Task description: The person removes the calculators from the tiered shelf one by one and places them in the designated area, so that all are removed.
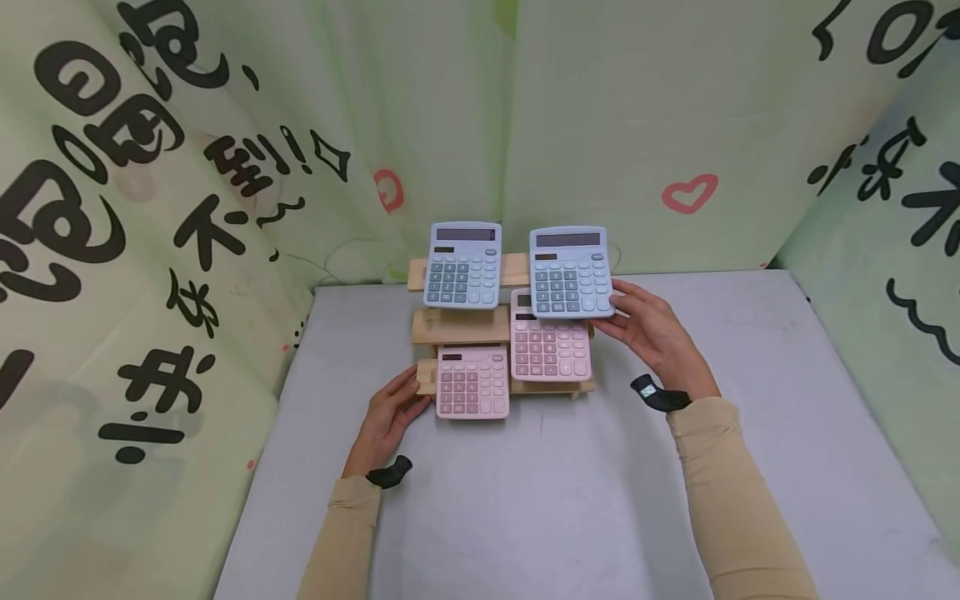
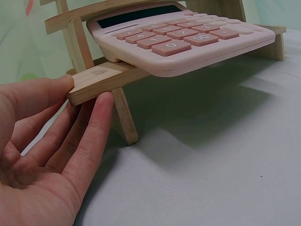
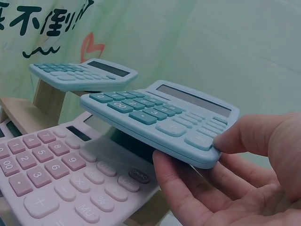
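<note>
A blue calculator (image 1: 572,273) is pinched at its lower right corner by my right hand (image 1: 651,327), thumb on top and fingers beneath. It overlaps the top of a pink calculator (image 1: 551,348) in the head view. My left hand (image 1: 386,421) grips the left end of the lowest step of a wooden stepped rack (image 1: 459,326), thumb above and fingers below, as the left wrist view shows. Beside that hand, another pink calculator (image 1: 472,382) rests on the lowest step. A second blue calculator (image 1: 462,265) leans on the top step at left.
The rack stands near the back of a white-covered table (image 1: 540,500). A pale green curtain (image 1: 600,125) with black lettering and red shapes hangs behind and at both sides. Each wrist wears a black band (image 1: 660,393).
</note>
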### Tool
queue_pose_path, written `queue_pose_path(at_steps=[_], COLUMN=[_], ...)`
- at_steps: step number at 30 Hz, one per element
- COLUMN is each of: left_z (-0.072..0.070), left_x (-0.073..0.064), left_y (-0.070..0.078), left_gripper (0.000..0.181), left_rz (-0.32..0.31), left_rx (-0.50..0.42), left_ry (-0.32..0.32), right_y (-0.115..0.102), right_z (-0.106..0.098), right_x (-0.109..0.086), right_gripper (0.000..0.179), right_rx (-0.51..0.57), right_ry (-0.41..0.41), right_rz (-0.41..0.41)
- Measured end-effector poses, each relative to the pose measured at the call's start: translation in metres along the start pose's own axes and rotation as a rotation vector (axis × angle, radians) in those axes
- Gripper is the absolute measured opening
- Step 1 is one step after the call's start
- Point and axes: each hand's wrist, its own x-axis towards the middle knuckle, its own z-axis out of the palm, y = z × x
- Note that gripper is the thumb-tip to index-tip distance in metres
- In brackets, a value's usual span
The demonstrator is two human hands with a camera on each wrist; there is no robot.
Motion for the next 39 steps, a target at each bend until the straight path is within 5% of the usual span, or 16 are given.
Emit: queue_pose_path(at_steps=[18,39], left_z=[-0.001,-0.003], left_x=[0.0,0.001], left_y=[0.0,-0.001], left_gripper=[0.052,0.051], left_rz=[-0.007,0.007], left_rx=[-0.011,-0.011], left_ry=[-0.005,-0.019], right_y=[-0.014,-0.025], right_z=[-0.011,-0.056], right_x=[-0.006,-0.031], right_gripper=[0.067,0.072], right_rx=[0.037,0.076], right_ry=[-0.009,0.063], right_rz=[-0.031,-0.046])
